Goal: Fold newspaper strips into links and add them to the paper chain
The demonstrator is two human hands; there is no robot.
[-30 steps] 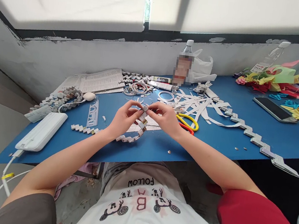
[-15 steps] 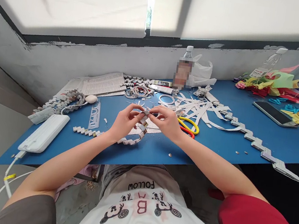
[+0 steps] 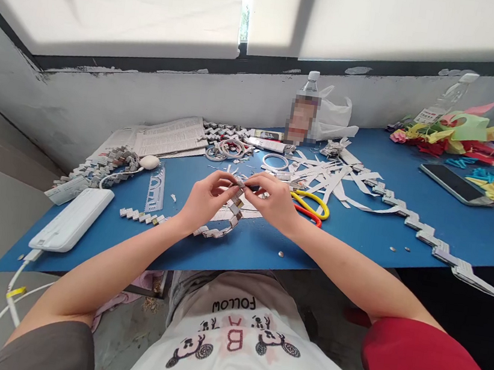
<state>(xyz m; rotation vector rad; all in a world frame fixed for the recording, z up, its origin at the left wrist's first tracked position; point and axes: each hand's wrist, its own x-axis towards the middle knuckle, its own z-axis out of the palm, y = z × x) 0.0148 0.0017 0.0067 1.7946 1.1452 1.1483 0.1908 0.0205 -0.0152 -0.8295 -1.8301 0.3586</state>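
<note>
Between my hands is the raised end of a zigzag chain folded from newsprint paper (image 3: 235, 211). From there it curves down to the table, passes behind my left forearm and shows again further left. My left hand (image 3: 211, 200) pinches the chain's end with thumb and fingers. From the other side my right hand (image 3: 272, 200) is closed on the same end, the fingertips of both hands almost meeting. The exact fold under the fingertips is hidden. Scissors with yellow and red handles (image 3: 323, 206) lie just beyond my right wrist.
The blue table (image 3: 237, 256) holds paper strips (image 3: 333, 181), another zigzag chain (image 3: 427, 234) on the right and a phone (image 3: 456, 184). A ruler (image 3: 156, 188) and a white power bank (image 3: 73, 220) lie left. A bottle (image 3: 303, 110) and newspapers (image 3: 171, 138) stand at the back.
Both hands stay at the chain's end with only small finger shifts; the right fingers have moved slightly closer to the left. The whole view has shifted a little.
</note>
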